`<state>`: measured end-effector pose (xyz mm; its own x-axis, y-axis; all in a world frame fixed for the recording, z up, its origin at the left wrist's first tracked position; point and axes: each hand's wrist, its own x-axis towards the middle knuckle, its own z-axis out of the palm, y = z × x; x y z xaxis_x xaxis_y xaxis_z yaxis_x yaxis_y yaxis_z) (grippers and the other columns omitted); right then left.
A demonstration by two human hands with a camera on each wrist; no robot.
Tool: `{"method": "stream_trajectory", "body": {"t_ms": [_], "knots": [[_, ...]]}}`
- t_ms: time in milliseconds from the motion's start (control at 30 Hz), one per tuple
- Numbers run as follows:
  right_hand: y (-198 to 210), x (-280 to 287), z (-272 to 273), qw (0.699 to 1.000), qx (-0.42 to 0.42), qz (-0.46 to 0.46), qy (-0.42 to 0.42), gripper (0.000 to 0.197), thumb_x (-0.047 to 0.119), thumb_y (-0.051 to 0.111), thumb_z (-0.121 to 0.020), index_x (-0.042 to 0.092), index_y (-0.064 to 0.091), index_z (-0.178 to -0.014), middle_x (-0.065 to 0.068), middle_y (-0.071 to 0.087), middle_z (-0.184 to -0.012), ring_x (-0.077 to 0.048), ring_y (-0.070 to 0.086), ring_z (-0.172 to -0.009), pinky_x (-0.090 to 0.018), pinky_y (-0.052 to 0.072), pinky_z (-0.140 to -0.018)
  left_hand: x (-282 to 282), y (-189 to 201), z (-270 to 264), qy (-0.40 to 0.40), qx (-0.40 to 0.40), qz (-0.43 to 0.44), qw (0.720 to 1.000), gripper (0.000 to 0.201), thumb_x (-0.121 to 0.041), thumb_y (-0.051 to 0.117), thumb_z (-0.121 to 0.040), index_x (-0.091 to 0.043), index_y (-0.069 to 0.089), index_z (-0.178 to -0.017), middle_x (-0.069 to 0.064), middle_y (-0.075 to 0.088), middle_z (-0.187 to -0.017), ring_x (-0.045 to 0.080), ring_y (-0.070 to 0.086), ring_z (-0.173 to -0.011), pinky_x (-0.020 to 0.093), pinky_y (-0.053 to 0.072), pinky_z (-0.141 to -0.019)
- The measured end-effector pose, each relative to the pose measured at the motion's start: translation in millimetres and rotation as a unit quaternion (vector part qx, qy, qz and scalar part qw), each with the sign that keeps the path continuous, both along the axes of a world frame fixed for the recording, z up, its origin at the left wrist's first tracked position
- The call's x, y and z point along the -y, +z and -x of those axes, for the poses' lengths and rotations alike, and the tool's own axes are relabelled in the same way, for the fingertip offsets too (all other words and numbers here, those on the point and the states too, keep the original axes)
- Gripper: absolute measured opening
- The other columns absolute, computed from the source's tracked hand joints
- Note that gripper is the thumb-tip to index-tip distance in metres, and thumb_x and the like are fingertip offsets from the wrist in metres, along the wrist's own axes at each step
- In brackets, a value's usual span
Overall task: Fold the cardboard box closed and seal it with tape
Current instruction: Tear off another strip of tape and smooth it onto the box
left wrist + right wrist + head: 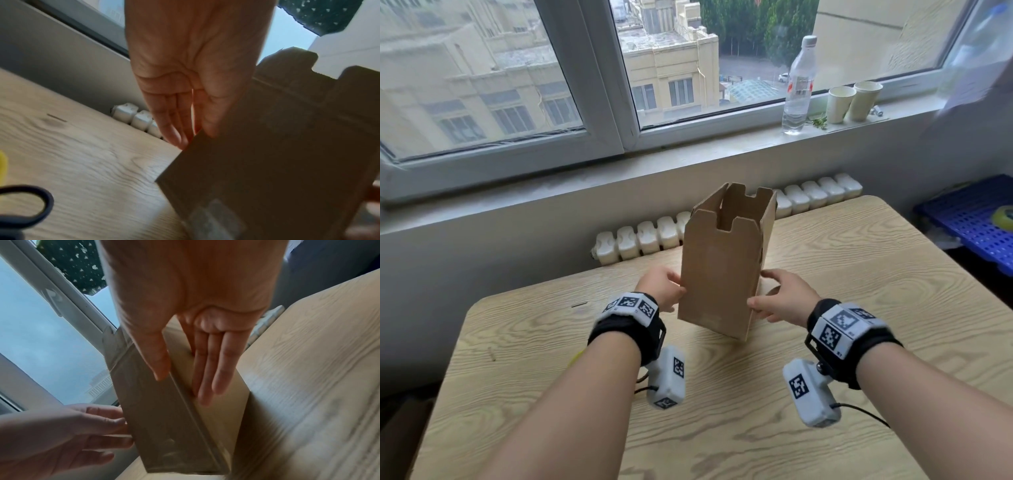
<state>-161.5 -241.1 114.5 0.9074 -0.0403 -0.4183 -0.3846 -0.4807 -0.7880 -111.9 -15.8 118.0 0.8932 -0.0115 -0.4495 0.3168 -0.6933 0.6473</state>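
A tall brown cardboard box (722, 267) stands slightly tilted on the wooden table (859, 308), its top flaps up and its mouth uncovered. My left hand (678, 283) is against its lower left edge, fingers (174, 129) straight and thumb tip on the front face. My right hand (763, 289) straddles the lower right corner, with the thumb on the front face and straight fingers (207, 369) flat along the side wall. The box (156, 410) sits between both hands; the left hand (82, 426) appears beyond it. Glossy clear tape (211, 219) shows near the bottom of the box (277, 162).
A black scissor handle (30, 206) and something yellow (3, 165) lie near my left wrist. A white radiator (640, 240) runs behind the table. A water bottle (799, 85) and two paper cups (840, 104) stand on the sill. A blue crate (976, 219) holds a tape roll (1003, 216).
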Motion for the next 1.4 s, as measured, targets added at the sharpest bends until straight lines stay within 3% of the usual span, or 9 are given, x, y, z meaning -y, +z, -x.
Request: {"method": "stream_trajectory", "body": {"t_ms": [200,400,567,700,867,1000,1133,1267,1400], "knots": [[-5,1,0,0.997,-0.038,0.034,0.058,0.061,0.010,0.066,-0.083,0.016,0.045,-0.139,-0.009,0.066,-0.107,-0.019,0.069,-0.090,-0.035,0.059,-0.080,15,9,1,0.075,-0.027,0.089,0.993,0.036,0.010,0.030,-0.091,-0.007,0.062,-0.096,0.016,0.065,-0.093,0.034,0.065,-0.090,0.042,0.059,-0.077],[7,16,-16,0.984,0.108,0.139,-0.003,0.059,0.009,0.064,-0.079,0.032,0.048,-0.131,0.005,0.067,-0.099,-0.013,0.065,-0.086,-0.035,0.057,-0.080,15,33,-4,0.132,-0.023,0.132,0.982,0.032,0.003,0.030,-0.092,-0.001,0.062,-0.094,0.023,0.067,-0.099,0.036,0.070,-0.077,0.038,0.061,-0.070],[28,17,-31,0.918,0.165,0.341,0.120,0.082,0.003,0.059,-0.080,0.044,0.027,-0.143,0.001,0.036,-0.138,-0.017,0.047,-0.116,-0.034,0.050,-0.090,25,46,-2,0.078,-0.051,0.065,0.994,0.049,-0.057,0.056,-0.083,-0.018,0.054,-0.114,0.004,0.058,-0.102,0.028,0.072,-0.075,0.035,0.061,-0.071],[22,16,-30,0.880,0.152,0.410,0.183,0.062,0.009,0.066,-0.080,0.038,0.042,-0.130,0.004,0.006,-0.156,-0.021,0.020,-0.139,-0.036,0.046,-0.098,32,33,-6,0.033,-0.151,-0.035,0.987,0.030,-0.030,0.064,-0.082,-0.002,0.052,-0.085,0.009,0.062,-0.070,0.019,0.060,-0.048,0.024,0.052,-0.055],[26,20,-30,0.853,0.193,0.449,0.183,0.026,0.022,0.067,-0.083,0.030,0.056,-0.105,0.001,0.016,-0.154,-0.022,0.028,-0.132,-0.035,0.051,-0.085,29,37,-10,0.047,-0.124,-0.006,0.991,0.010,-0.008,0.053,-0.075,-0.002,0.057,-0.082,0.020,0.066,-0.080,0.030,0.066,-0.065,0.029,0.053,-0.071],[29,7,-39,0.854,0.210,0.429,0.205,0.018,0.030,0.058,-0.090,0.026,0.063,-0.107,0.001,0.048,-0.132,-0.020,0.047,-0.110,-0.034,0.049,-0.084,21,47,-21,0.106,0.012,0.029,0.994,0.023,-0.030,0.059,-0.091,-0.011,0.048,-0.090,0.013,0.066,-0.087,0.025,0.074,-0.077,0.039,0.061,-0.076],[33,-12,-47,0.863,0.230,0.397,0.211,0.023,0.031,0.048,-0.095,0.022,0.066,-0.105,0.001,0.064,-0.099,-0.021,0.057,-0.095,-0.033,0.047,-0.082,25,47,-24,0.097,-0.038,0.047,0.993,0.041,-0.049,0.068,-0.081,-0.011,0.050,-0.085,0.010,0.064,-0.081,0.024,0.073,-0.072,0.041,0.059,-0.080],[36,-22,-53,0.876,0.226,0.369,0.215,0.020,0.028,0.051,-0.092,0.024,0.068,-0.102,0.000,0.070,-0.096,-0.023,0.063,-0.092,-0.033,0.051,-0.082,28,36,-26,0.065,-0.020,-0.073,0.995,0.010,-0.006,0.060,-0.082,0.001,0.063,-0.088,0.014,0.071,-0.083,0.029,0.074,-0.075,0.042,0.060,-0.078],[38,-5,-60,0.872,0.181,0.412,0.192,0.023,0.018,0.049,-0.087,0.027,0.065,-0.100,0.000,0.069,-0.094,-0.025,0.064,-0.091,-0.032,0.050,-0.075,9,32,-35,0.063,0.054,-0.175,0.981,0.021,-0.004,0.048,-0.086,-0.005,0.061,-0.103,0.014,0.070,-0.096,0.031,0.071,-0.086,0.039,0.058,-0.080]]}}
